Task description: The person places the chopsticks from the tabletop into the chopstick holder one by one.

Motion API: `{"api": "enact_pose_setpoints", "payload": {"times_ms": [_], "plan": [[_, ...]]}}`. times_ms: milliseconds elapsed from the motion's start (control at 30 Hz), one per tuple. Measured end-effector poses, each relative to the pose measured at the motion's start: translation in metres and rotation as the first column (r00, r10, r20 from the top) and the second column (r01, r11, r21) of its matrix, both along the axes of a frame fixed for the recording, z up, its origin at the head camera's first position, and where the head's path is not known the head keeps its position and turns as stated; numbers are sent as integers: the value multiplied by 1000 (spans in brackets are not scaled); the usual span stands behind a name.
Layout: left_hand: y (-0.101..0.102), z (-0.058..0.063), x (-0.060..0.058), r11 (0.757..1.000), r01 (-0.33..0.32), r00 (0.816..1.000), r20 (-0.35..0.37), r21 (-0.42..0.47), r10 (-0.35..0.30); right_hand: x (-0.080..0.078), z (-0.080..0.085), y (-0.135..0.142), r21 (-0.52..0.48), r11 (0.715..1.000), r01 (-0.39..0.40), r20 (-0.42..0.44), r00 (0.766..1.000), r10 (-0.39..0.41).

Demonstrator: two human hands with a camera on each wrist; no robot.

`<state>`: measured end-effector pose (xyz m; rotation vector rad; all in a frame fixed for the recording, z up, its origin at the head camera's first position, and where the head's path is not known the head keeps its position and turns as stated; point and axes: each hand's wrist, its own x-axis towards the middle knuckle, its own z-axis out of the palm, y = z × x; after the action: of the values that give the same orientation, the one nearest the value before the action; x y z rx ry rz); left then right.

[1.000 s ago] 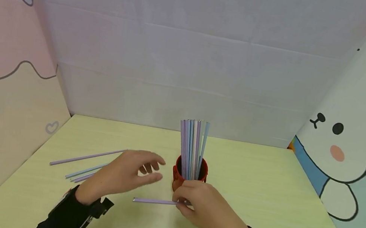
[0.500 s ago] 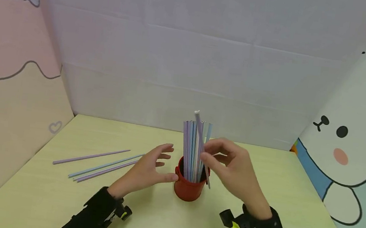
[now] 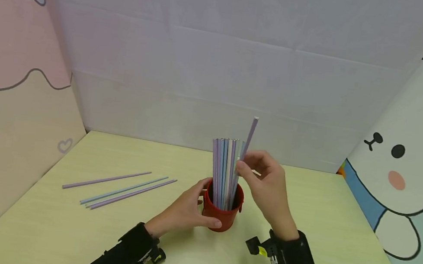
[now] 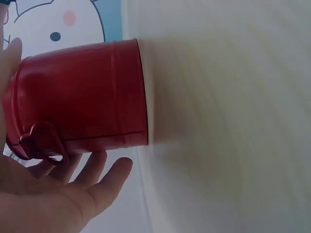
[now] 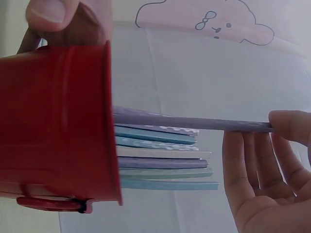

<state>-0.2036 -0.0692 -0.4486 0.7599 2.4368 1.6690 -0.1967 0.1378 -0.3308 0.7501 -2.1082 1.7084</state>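
A small red bucket (image 3: 221, 219) stands upright on the table, filled with several purple, blue and white straws (image 3: 223, 172). My left hand (image 3: 187, 210) grips the bucket's left side, its thumb across the front; in the left wrist view the fingers reach round the red wall (image 4: 82, 97). Between the thumb and fingers of my right hand (image 3: 268, 184) a purple straw (image 3: 250, 136) is pinched, tilted slightly and rising above the others. The right wrist view has this held straw (image 5: 194, 122) with its lower end inside the bucket's mouth, beside the rest.
Several loose straws (image 3: 130, 192), purple and blue, lie on the pale yellow table (image 3: 105, 242) to the left of the bucket. A white sheet (image 3: 203, 70) stands behind, with cartoon-printed panels (image 3: 391, 200) at both sides.
My right hand has lifted the purple straw from the table and turned it upright into the bucket. My left hand has moved right and taken hold of the bucket.
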Motion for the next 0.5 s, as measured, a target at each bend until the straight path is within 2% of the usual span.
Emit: {"api": "enact_pose_setpoints", "payload": {"times_ms": [100,233,333,500], "plan": [[2,2,2,1000,5,1000,-10,19,-4,-4,-6,-1,47,999,9,44,999,-11],[4,19,10,998,24,1000,-22,54,-23,-16,-23,2,133,990,45,80,995,-56],[5,32,17,999,21,1000,-24,46,-20,-21,-31,3,171,984,54,96,993,-71],[4,39,21,1000,-2,1000,-31,-1,2,-23,-35,3,219,974,55,122,989,-84]]}}
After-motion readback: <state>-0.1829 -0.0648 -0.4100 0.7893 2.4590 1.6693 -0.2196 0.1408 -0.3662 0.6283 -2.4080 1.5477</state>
